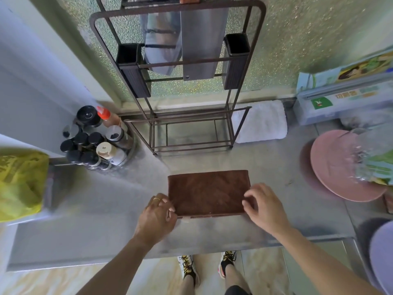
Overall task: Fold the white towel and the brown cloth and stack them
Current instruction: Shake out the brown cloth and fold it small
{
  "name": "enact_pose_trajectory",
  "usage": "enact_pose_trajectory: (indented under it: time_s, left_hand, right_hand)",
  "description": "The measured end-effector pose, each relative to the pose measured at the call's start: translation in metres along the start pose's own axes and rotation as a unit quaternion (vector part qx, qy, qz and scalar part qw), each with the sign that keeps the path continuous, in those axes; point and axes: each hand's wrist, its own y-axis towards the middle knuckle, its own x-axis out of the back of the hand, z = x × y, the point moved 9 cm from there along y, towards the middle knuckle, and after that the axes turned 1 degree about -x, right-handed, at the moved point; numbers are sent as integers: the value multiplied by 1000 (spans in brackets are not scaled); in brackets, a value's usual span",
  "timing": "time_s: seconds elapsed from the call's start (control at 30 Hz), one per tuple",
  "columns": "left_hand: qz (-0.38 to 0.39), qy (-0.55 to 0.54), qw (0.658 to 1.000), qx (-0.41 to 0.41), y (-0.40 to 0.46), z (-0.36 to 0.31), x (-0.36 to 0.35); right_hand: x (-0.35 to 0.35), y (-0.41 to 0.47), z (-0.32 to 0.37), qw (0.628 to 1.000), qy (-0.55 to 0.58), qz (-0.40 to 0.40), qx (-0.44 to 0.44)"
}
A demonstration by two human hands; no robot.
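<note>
The brown cloth (207, 191) lies flat on the grey counter as a folded rectangle, right in front of me. My left hand (158, 216) pinches its near left corner between thumb and fingers. My right hand (262, 206) rests on the near right corner, fingers curled over the edge. The white towel (262, 122) lies folded at the back of the counter, to the right of the metal rack and partly behind its frame.
A brown metal rack (187, 128) with knives stands at the back centre. A cluster of spice bottles (95, 137) sits at the left, a yellow-green bag (20, 184) farther left. A pink plate (338, 169) and boxes (344, 96) are at the right.
</note>
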Motion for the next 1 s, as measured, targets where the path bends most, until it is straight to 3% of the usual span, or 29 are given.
enact_pose_trajectory:
  time_s: [0.13, 0.3, 0.43, 0.57, 0.63, 0.73, 0.8, 0.9, 1.0]
  left_hand:
    - [-36, 28, 999, 2, 33, -9, 12]
    - [61, 104, 990, -66, 46, -39, -22]
    - [53, 118, 991, -22, 52, -48, -32]
    - [45, 114, 992, -19, 76, -70, -38]
    - [65, 112, 990, -46, 91, -85, -46]
    - [99, 131, 980, -110, 106, -116, -63]
    - [124, 150, 968, -158, 105, -135, -76]
    - [132, 151, 953, -226, 85, -154, -84]
    - [88, 81, 957, -264, 44, -159, -71]
  right_hand:
    - [5, 47, -10, 996, 41, 2, -83]
    - [-12, 82, -2, 993, -30, 99, -57]
    - [-9, 83, -11, 992, 32, 88, -90]
    - [-7, 49, -39, 966, 131, 88, -205]
    - [-17, 16, -55, 931, 219, 79, -280]
    - [-38, -39, -60, 824, 402, 68, -393]
    - [-53, -71, -50, 774, 453, 94, -432]
    - [-72, -107, -33, 735, 478, 138, -461]
    - [-78, -124, -22, 710, 505, 143, -469]
